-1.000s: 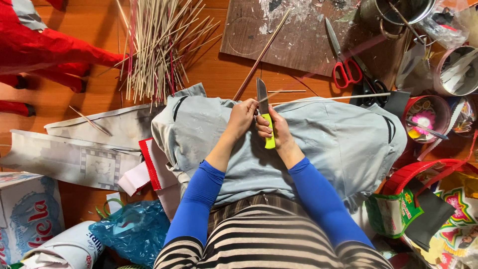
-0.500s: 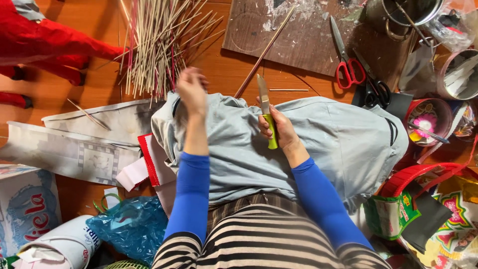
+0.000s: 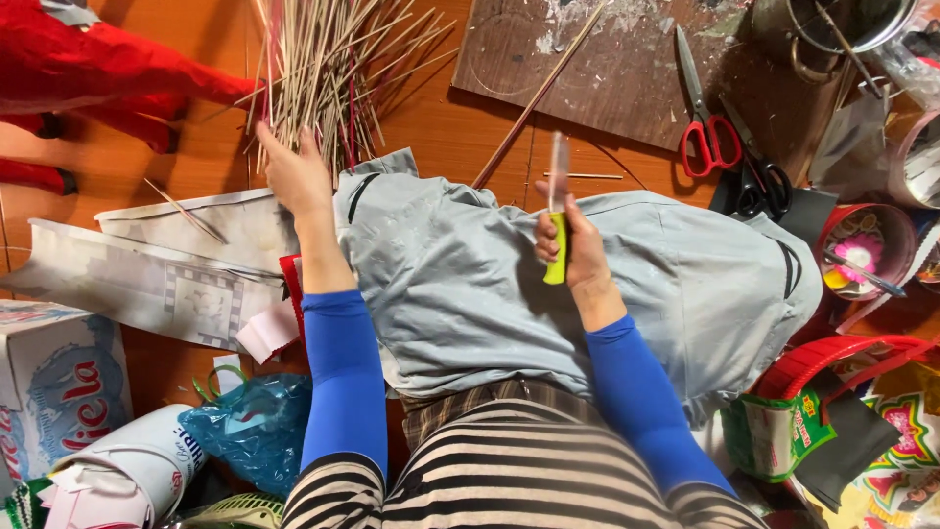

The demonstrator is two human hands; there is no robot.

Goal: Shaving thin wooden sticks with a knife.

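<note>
Nearest you, your striped top and blue sleeves fill the bottom of the view, and a grey cloth (image 3: 460,284) is spread over your lap; your right hand (image 3: 571,245) rests above it, fingers curled tight round the yellow-green handle of a knife (image 3: 557,211), blade pointing up and away from you. To your left lie a blue plastic bag (image 3: 250,431), a printed box (image 3: 54,382) and sheets of newspaper (image 3: 147,274) on the wooden floor. Your left hand (image 3: 294,176) is stretched out beyond the cloth — fingers spread and loose, holding nothing that shows, its fingertips at the near edge of the pile of thin sticks (image 3: 328,69); whether they touch the sticks you cannot tell. Farther off, a stained board (image 3: 627,69) carries red-handled scissors (image 3: 707,118); black-handled scissors (image 3: 759,176) sit just beside it, and a red papier-mâché shape (image 3: 88,78) lies at far left.
</note>
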